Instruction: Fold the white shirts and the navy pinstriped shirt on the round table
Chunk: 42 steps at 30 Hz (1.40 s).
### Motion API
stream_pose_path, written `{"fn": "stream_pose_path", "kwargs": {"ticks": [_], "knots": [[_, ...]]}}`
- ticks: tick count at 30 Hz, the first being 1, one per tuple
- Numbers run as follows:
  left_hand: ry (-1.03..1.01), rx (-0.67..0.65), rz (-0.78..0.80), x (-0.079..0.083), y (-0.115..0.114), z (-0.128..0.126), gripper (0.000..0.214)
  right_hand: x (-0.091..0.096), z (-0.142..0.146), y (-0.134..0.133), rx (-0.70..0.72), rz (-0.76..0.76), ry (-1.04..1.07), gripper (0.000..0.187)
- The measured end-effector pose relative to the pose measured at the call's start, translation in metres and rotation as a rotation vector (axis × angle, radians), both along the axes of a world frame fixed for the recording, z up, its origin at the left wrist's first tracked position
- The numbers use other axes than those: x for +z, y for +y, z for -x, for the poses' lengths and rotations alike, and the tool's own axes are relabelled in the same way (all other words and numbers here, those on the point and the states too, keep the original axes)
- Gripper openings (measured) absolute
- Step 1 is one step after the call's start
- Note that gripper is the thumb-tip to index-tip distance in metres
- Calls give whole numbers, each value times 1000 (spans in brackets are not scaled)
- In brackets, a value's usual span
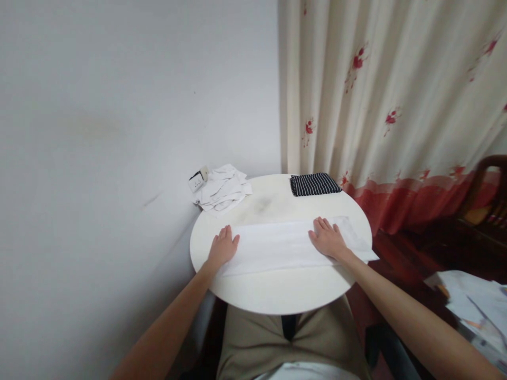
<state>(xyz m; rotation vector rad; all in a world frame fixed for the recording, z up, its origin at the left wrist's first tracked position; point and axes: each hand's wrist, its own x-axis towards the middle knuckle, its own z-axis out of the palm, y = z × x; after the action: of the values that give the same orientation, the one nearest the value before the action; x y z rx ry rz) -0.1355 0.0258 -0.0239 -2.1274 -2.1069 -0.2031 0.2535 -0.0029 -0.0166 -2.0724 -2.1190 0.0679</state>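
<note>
A long white cloth (pixel 277 244) lies spread across a round white table (pixel 277 293), its right end hanging a little over the edge. My left hand (pixel 222 247) rests flat on the cloth's left end, fingers together and stretched out. My right hand (pixel 328 237) lies flat on the cloth toward its right end, fingers extended. Neither hand grips anything.
A folded dark striped cloth (pixel 314 184) sits at the table's far edge. A pile of white cloths (pixel 222 192) lies at the far left beside a wall socket (pixel 198 180). A flowered curtain (pixel 388 105) hangs behind; a wooden chair (pixel 485 206) and papers (pixel 475 303) are at right.
</note>
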Motion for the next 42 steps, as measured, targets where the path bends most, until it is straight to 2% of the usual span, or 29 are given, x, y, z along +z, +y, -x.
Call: {"fn": "stream_pose_path", "kwargs": {"ticks": [4, 10, 15, 23, 29, 35, 38, 42], "knots": [[-62, -31, 13, 16, 6, 9, 57, -2, 2, 0, 1, -20, -9, 65], [-181, -94, 247, 51, 33, 19, 58, -3, 2, 0, 6, -42, 0, 63], [-192, -123, 369, 68, 52, 18, 62, 1, 3, -2, 2, -20, 8, 65], [-118, -207, 529, 86, 66, 7, 44, 0, 3, -1, 6, -23, 21, 65], [-55, -227, 579, 94, 77, -4, 54, -1, 2, 0, 7, -31, 22, 65], [-30, -238, 643, 98, 83, -8, 45, -4, 1, 3, 15, -25, 22, 64], [-52, -271, 635, 100, 82, -6, 47, -3, -12, 11, 86, 13, 18, 62], [-112, -363, 636, 104, 82, 3, 48, 4, -50, 25, 155, -24, -25, 52]]}}
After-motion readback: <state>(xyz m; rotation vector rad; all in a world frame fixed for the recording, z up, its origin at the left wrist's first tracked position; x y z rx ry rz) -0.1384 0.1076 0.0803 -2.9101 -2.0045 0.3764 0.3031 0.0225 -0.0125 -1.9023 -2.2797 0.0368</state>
